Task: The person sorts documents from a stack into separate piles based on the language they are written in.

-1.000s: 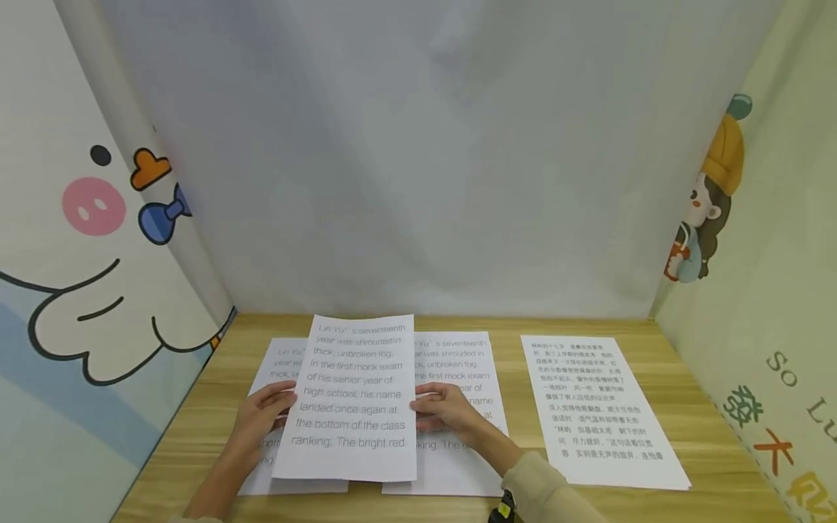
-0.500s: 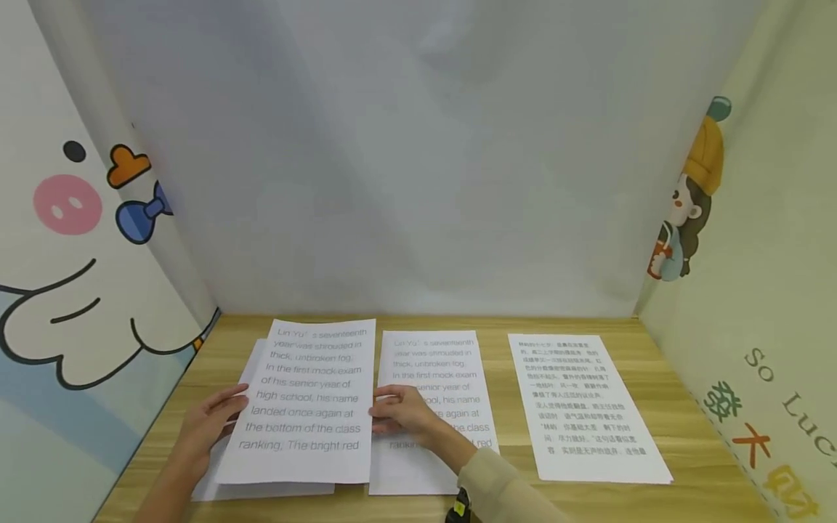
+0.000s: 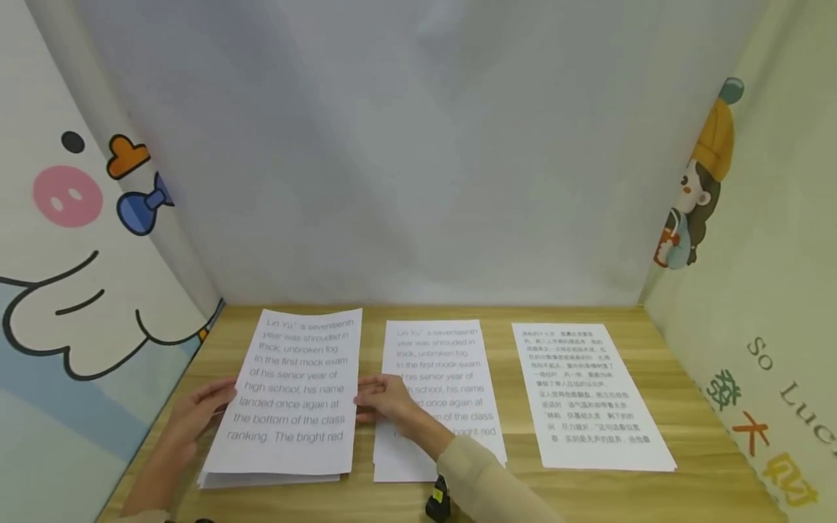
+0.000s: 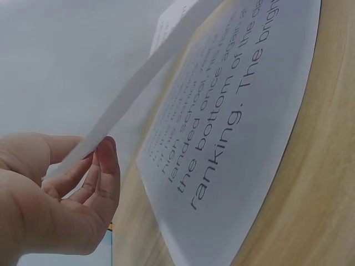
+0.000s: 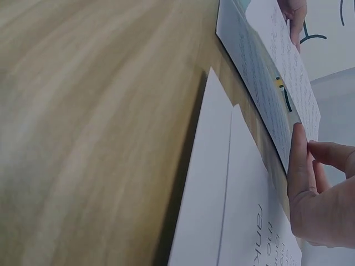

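A printed sheet of paper [image 3: 290, 392] with English text is held by its two side edges above the left part of the table. My left hand [image 3: 199, 408] pinches its left edge between thumb and fingers; the left wrist view shows that grip. On the opposite edge, my right hand [image 3: 387, 401] pinches with thumb and fingertips. Directly beneath lies another printed sheet [image 4: 222, 127], apart from the raised one in the left wrist view. Below my right forearm rests the middle stack of paper [image 3: 431, 349], whose lower sheets stick out slightly.
To the right lies a stack of sheets [image 3: 591, 396] with Chinese text. The wooden table [image 3: 523, 494] meets a pale back wall [image 3: 418, 160] and printed side panels. A small black object with a yellow mark [image 3: 438, 500] is by the right sleeve.
Both hands have carried the held sheet leftward from between the left and middle papers. It now lines up over the left sheet and hangs lower. The head view has shifted a little.
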Action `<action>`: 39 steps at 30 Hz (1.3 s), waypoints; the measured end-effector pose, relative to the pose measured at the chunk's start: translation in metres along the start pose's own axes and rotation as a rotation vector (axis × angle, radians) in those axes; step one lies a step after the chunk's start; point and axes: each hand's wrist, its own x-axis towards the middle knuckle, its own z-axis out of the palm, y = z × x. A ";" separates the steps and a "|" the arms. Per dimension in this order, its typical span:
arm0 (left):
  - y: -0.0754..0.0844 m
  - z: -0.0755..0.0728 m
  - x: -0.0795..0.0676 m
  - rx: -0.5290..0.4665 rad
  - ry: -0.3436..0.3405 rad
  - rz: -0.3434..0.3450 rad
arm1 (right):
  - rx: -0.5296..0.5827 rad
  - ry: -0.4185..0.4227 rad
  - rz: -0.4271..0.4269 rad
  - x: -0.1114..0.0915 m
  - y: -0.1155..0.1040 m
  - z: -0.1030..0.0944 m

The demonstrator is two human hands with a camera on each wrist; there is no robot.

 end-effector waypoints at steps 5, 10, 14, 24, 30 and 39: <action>-0.004 -0.001 0.005 0.019 0.003 0.030 | -0.007 0.015 -0.028 0.005 -0.001 0.003; -0.012 -0.001 0.011 0.050 0.015 0.052 | -0.042 -0.015 -0.048 0.006 0.000 0.005; -0.015 -0.002 0.012 0.079 0.028 0.054 | -0.069 -0.040 -0.043 0.005 0.001 0.005; -0.020 -0.011 0.013 0.069 0.029 0.048 | -0.126 -0.114 -0.011 -0.008 -0.003 -0.003; -0.016 -0.016 0.007 -0.006 0.118 0.051 | -0.142 -0.138 -0.025 -0.015 -0.005 -0.015; 0.000 -0.002 0.000 0.071 0.071 0.092 | -0.160 -0.131 -0.061 -0.023 -0.007 -0.041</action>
